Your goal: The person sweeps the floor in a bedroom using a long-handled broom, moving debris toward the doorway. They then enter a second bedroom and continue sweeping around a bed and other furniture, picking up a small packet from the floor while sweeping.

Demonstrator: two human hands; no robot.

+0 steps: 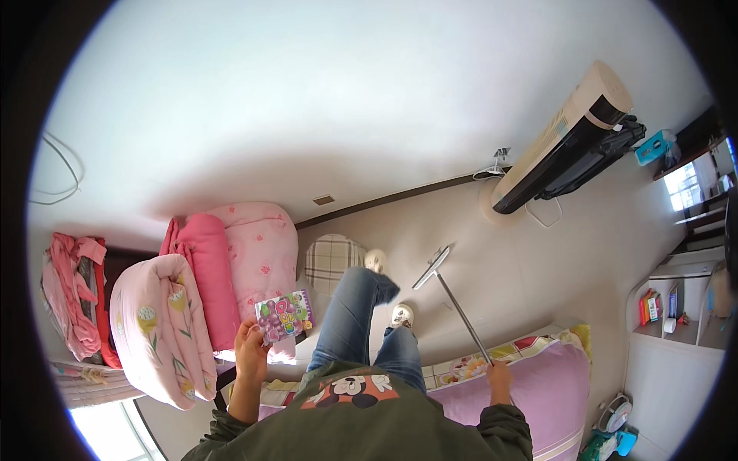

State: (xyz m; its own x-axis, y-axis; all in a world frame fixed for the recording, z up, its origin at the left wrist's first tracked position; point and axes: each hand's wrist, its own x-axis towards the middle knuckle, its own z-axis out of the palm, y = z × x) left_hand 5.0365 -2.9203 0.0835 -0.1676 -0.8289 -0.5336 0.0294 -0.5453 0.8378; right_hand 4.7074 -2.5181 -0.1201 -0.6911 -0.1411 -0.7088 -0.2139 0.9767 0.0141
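My left hand [252,346] holds a printed packet [283,317] with grape pictures by its lower left corner, over the edge of the pink bedding. My right hand [499,377] is closed around the metal pole of a floor squeegee [431,268]. The pole [466,322] slants up and left, and the blade rests on the floor with some dark fluff near its upper end. Below me are my jeans and two light shoes, one [402,316] beside the pole and one [375,260] by a round plaid stool [334,262].
Folded quilts [164,331] and a pink roll [212,276] are stacked at the left. A tower fan [553,144] stands by the wall, its cable on the floor. A bed with a purple cover [536,397] lies at lower right, near white shelves [680,340].
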